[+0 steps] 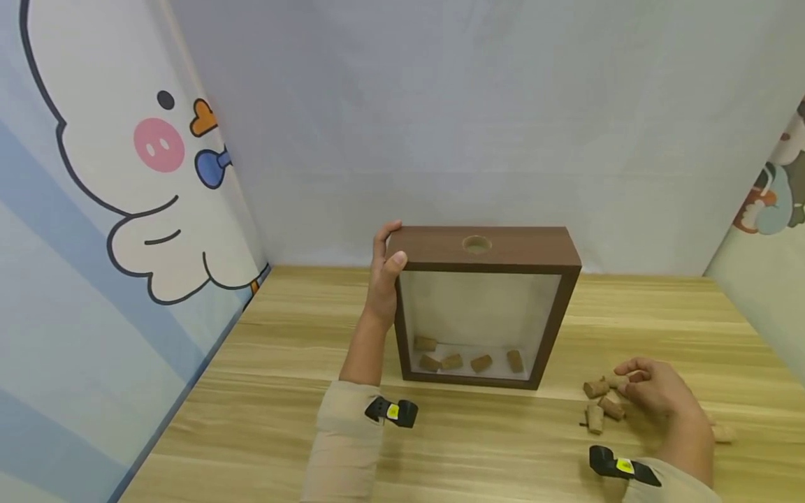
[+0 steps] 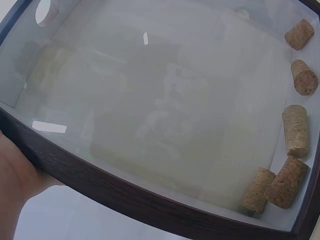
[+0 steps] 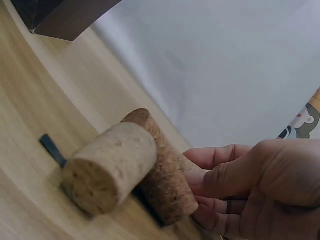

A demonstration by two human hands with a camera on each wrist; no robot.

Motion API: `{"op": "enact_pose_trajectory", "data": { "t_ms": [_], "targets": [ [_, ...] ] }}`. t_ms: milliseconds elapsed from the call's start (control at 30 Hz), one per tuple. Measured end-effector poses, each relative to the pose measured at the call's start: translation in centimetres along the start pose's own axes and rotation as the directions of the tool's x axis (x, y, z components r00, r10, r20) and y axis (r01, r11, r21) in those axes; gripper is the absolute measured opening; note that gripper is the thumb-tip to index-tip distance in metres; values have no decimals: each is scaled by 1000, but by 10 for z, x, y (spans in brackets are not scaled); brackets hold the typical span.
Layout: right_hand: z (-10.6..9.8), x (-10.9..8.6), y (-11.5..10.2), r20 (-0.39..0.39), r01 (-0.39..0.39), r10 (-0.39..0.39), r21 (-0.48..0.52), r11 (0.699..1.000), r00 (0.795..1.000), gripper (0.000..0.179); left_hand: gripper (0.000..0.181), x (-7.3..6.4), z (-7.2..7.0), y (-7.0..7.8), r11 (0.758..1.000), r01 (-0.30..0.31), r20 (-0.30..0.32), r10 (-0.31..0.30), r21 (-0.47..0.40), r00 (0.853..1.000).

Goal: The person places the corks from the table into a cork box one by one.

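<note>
- The left hand [image 1: 383, 283] grips the upper left edge of the box [image 1: 531, 248], thumb in front, fingers behind.
- The box stands upright on the table [image 1: 302, 412], a round hole [image 1: 477, 245] in its top.
- Five inner corks [image 1: 481, 362] lie along the box's floor, seen through its clear front.
- The right hand [image 1: 660, 388], fingers bent, pinches a pale cork [image 3: 187, 166] right of the box.
- Loose corks [image 1: 594, 418] lie near its fingertips; others lie partly behind the wrist.

Wood-grain table [image 1: 251, 419]; pale backdrop [image 1: 453, 126] behind; white cartoon figure [image 1: 94, 98] at left.
</note>
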State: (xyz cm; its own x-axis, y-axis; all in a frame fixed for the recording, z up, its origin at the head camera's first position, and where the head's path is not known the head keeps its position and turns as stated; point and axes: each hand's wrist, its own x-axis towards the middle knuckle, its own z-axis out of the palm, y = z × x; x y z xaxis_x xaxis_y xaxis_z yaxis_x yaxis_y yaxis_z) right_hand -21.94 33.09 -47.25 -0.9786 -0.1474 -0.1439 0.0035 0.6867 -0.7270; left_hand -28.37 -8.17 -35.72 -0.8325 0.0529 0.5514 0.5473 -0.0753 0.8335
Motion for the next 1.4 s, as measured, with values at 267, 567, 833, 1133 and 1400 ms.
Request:
{"op": "enact_pose_trajectory", "data": {
  "t_ms": [267, 567, 833, 1133, 1400],
  "targets": [
    [-1, -7, -5, -12, 9, -8, 61, 998, 1000, 26, 93, -1, -3, -1, 1000, -1, 12, 1, 1, 1000],
    [-2, -15, -24, -23, 25, -22, 131, 991, 999, 31, 100, 0, -3, -2, 1000, -5, 23, 5, -8, 1000],
    [-6, -14, -58, -87, 119, -108, 130, 984, 990, 37, 97, -2, -3, 0, 1000, 11, 11, -11, 3, 1000],
    [-11, -23, -98, -316, 313, -257, 139, 940, 913, 31, 91, -2, -2, 3, 1000, 3, 13, -2, -13, 1000],
    [-16, -30, -135, -549, 569, -360, 271, 776, 754, 23, 92, -1, 0, 3, 1000, 4, 11, -4, -9, 1000]
  ]
}}
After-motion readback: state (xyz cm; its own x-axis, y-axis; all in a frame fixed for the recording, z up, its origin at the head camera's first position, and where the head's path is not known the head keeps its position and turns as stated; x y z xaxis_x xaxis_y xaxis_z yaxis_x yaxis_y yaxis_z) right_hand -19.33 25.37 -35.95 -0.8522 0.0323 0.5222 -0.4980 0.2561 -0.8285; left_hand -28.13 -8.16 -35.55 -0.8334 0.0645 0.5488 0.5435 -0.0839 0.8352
